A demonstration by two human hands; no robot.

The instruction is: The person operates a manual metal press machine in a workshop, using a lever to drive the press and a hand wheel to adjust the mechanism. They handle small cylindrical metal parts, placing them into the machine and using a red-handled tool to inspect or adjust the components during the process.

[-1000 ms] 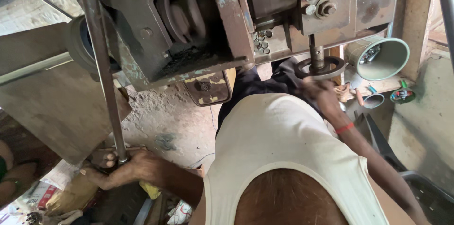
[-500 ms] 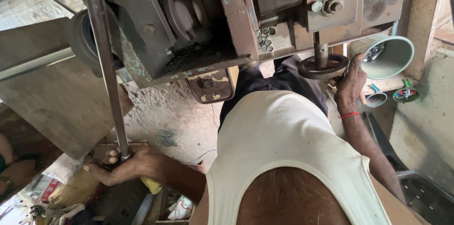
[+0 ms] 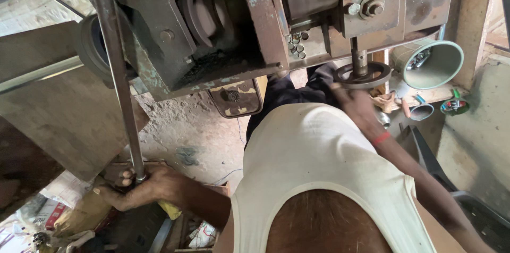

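My left hand (image 3: pixel 139 188) is low on the left, closed around the bottom end of a long steel rod (image 3: pixel 118 72) that rises steeply past the machine. My right hand (image 3: pixel 357 107), with a red band on its wrist, reaches up to a small round handwheel (image 3: pixel 364 76) under the machine's right side. Its fingers lie on the wheel's left rim and look blurred. The heavy, worn, grey-green machine (image 3: pixel 255 24) fills the top of the view. My white vest and my head cover the lower middle.
A wide pale green pipe mouth (image 3: pixel 431 65) and a smaller pipe ring (image 3: pixel 423 111) lie right of the handwheel. A flat metal sheet (image 3: pixel 53 115) leans at the left. A worn yellow-edged plate (image 3: pixel 236 99) hangs under the machine over a dusty floor (image 3: pixel 196 136). Scraps clutter the bottom left.
My right hand has slid from the handwheel's right side back to its left rim. My left hand keeps its grip on the rod's lower end.
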